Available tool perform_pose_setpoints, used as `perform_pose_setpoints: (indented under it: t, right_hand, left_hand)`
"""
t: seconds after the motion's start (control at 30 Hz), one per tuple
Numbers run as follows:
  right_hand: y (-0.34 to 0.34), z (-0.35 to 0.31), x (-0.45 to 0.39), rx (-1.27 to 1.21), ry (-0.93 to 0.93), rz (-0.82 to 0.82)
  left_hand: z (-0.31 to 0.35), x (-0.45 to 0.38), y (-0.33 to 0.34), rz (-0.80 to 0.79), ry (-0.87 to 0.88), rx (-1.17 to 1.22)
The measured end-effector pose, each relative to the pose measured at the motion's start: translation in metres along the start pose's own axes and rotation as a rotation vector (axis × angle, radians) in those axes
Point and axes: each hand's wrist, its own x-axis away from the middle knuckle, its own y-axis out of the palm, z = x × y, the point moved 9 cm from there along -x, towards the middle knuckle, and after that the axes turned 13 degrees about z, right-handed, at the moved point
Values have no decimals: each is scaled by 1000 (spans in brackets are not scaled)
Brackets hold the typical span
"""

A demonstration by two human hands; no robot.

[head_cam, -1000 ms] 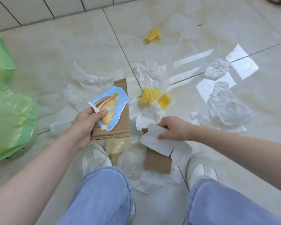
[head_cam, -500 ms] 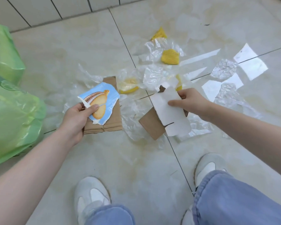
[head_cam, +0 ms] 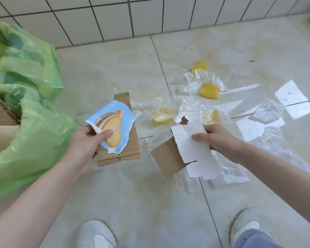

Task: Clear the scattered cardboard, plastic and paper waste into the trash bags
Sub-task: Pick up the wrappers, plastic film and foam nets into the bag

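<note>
My left hand (head_cam: 84, 145) pinches a blue wrapper (head_cam: 113, 129) against folded cardboard (head_cam: 125, 151), thumb on top. My right hand (head_cam: 217, 140) pinches a white card (head_cam: 193, 149) with a brown flap (head_cam: 168, 158) behind it, thumb pressed on the white face. Both loads are up off the floor (head_cam: 132, 194), so I judge the gathering step done for these 2 handfuls. Next comes the carry to the green bag (head_cam: 34, 140) at my left, its mouth showing cardboard inside. Clear film (head_cam: 197, 81), yellow scraps (head_cam: 209, 90) and white paper (head_cam: 288, 95) lie beyond.

Green trash bag (head_cam: 34, 140) cut off left; its cardboard contents mostly hidden.
</note>
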Motion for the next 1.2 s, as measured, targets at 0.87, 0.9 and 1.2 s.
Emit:
perform_pose_setpoints:
  t: [0.87, 0.9, 1.2]
  right_hand:
    - [74, -162, -51, 311, -366, 19]
    - [75, -162, -54, 309, -360, 16]
    - [87, -164, -53, 386, -379, -27]
  left_hand:
    - [71, 4, -50, 138, 576, -362]
    - [69, 2, -51, 137, 575, -359]
    - [31, 15, -48, 22, 390, -244]
